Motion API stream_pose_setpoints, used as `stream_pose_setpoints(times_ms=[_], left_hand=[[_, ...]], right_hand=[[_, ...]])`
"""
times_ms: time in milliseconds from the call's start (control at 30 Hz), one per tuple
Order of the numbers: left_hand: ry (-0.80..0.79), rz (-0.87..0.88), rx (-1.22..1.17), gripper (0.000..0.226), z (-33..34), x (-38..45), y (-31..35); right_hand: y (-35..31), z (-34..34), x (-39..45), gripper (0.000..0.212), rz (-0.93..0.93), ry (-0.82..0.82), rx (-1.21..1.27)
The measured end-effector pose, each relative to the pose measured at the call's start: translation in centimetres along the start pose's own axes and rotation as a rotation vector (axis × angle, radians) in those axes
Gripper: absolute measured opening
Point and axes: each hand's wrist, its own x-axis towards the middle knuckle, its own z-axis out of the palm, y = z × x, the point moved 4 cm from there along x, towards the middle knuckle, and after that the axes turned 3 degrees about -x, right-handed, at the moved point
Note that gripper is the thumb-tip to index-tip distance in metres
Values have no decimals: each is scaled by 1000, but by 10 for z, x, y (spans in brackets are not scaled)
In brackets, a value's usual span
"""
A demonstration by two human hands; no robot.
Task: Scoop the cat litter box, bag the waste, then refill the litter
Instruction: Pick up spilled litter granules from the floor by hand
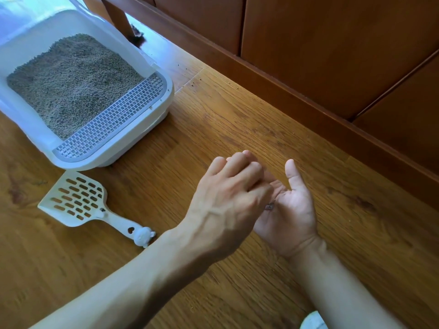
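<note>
A white litter box point(164, 91) stands on the floor at upper left, filled with grey-brown litter point(71, 81) behind a grey grid step point(114, 122). In front of it a white slotted scoop point(76, 200) lies flat on the floor, untouched. My right hand point(292, 210) is held palm up above the floor, thumb raised, fingers relaxed. My left hand point(228, 200) hovers over that palm, back to the camera, fingers curled. Its fingertips pinch a few dark litter grains point(269, 207) right at the right palm. The rest of the palm is hidden by the left hand.
The wooden floor point(261, 119) carries scattered dark litter specks near the box's right corner and along the brown wooden skirting and cabinet panels point(308, 55). A dark furry thing point(136, 36) shows behind the box. A white object point(313, 321) peeks in at the bottom edge.
</note>
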Motion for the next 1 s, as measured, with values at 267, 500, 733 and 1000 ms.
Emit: stream_pose_setpoints(times_ms=[267, 500, 733, 1000], left_hand=[[70, -163, -103, 14, -20, -1, -21], [18, -43, -164, 7, -6, -1, -1], [-10, -64, -167, 12, -10, -2, -3], [-38, -111, -155, 18, -18, -3, -3]], right_hand=[[-3, 2, 1, 74, -35, -28, 89], [-3, 6, -1, 71, -8, -34, 62], [1, 8, -4, 73, 21, -21, 48], [2, 15, -6, 73, 40, -85, 91]])
